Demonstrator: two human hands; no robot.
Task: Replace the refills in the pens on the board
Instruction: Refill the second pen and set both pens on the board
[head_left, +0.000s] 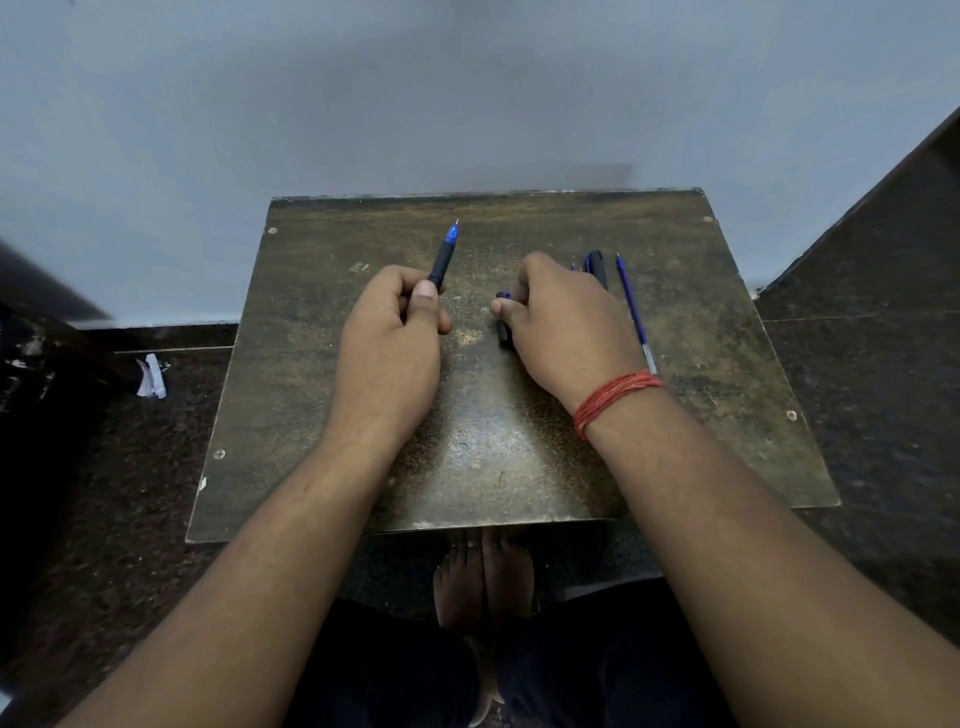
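Over a worn brown board (483, 467), the left hand (389, 338) grips a blue pen (445, 254), tip pointing away. Beside it, the right hand (563, 322) curls round a dark pen part (503, 332), mostly hidden. Just right lie a loose refill (635, 312) and another pen (596, 267), partly covered.

Setting, as I read it from the head camera: a plain room in what looks like a home, with the person seated low, bare feet (483, 577) together under the near edge of a worn, scratched wooden board (488, 441) screwed at its corners. Surroundings I can list: a bare pale grey-blue wall (467, 93) filling the upper half of the frame, dark speckled stone flooring (883, 364) at right and lower left, and a crumpled scrap of white paper (151, 375) on the floor at left. No shop, office or workshop fittings appear.
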